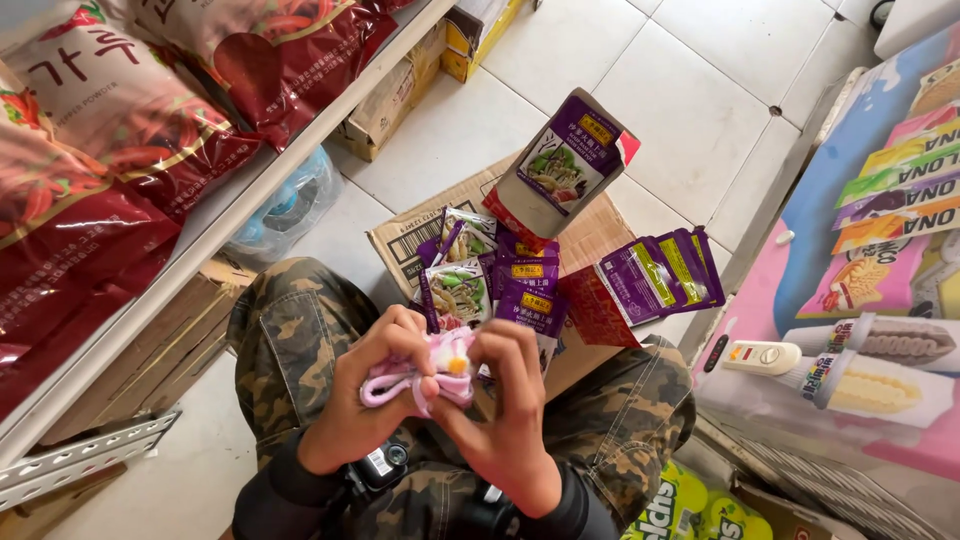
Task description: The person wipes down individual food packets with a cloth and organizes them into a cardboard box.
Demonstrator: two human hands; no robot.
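Hands meet at the bottom centre of the view, both raised above the person's lap and curled in toward each other. Left hand (365, 405) comes up from a black sleeve, palm turned inward, its fingers wrapped over the left side of a small pink cloth (430, 372); the thumb presses the cloth from the front. Right hand (505, 410) mirrors it, knuckles up, its fingers bent over the right side of the same cloth. Each grip is pinching the cloth, so that it sits bunched between the two hands, with a small yellow spot showing in its folds. One black wrist device (378, 465) sits on the left wrist.

Just beyond the cloth, on the far side from the person, lies one flattened cardboard box (600, 235) on the tiled floor (700, 70). On it, directly behind the cloth, lies a loose heap of purple sauce packets (500, 280); about five show, overlapping, so the count is unsure. One larger purple pouch (565, 165) stands further back. Right of the heap lies one fanned bundle of purple packets (660, 275). Left of the cloth, a white shelf (230, 215) carries three large red bags (120, 130). Under the cloth are the person's knees in camouflage trousers (290, 330).
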